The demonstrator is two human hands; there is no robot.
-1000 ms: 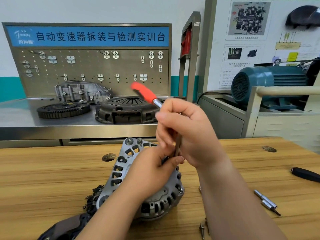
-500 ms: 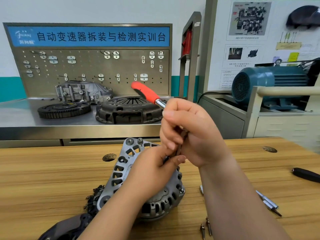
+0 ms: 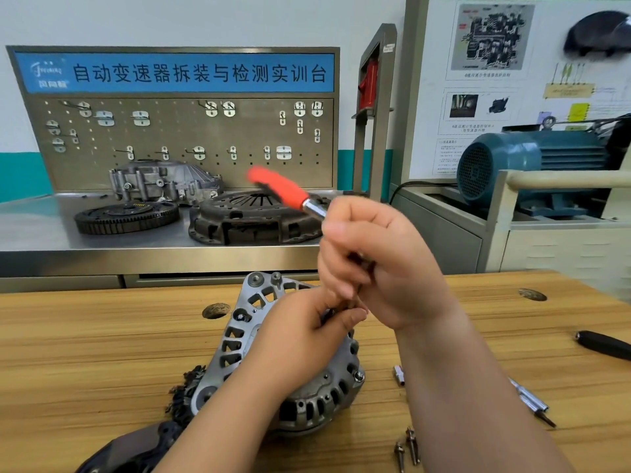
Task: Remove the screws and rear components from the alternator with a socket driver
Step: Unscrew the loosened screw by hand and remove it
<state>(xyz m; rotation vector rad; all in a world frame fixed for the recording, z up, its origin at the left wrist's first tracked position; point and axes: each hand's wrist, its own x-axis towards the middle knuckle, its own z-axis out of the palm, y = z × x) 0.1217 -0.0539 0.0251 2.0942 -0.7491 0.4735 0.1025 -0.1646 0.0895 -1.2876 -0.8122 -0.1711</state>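
Red is the blurred handle of the socket driver [image 3: 278, 189], which tilts up and away to the left above my right hand [image 3: 386, 264]. That hand's fingers are curled tight round the steel shaft just below the handle. My left hand [image 3: 304, 339] rests on top of the alternator [image 3: 251, 295], thumb and fingertips pinched round the lower end of the shaft. What sits under them I cannot tell, as my fingers hide it. The alternator lies on the wooden bench [image 3: 102, 353] in front of me, near the middle, with its silver slotted frame tipped up toward the back. A dark plastic cover [image 3: 136, 448] lies just beside it at the near left. To the right of my forearm lie two loose screws [image 3: 406, 445], a small socket [image 3: 398, 375] and some driver bits [image 3: 529, 397]. Further right is a black handle [image 3: 604, 344], well apart from the alternator. Behind the bench, a steel counter carries a flywheel [image 3: 126, 216] and a clutch pressure plate [image 3: 252, 220]. A blue-green motor [image 3: 532, 158] stands off to the right.
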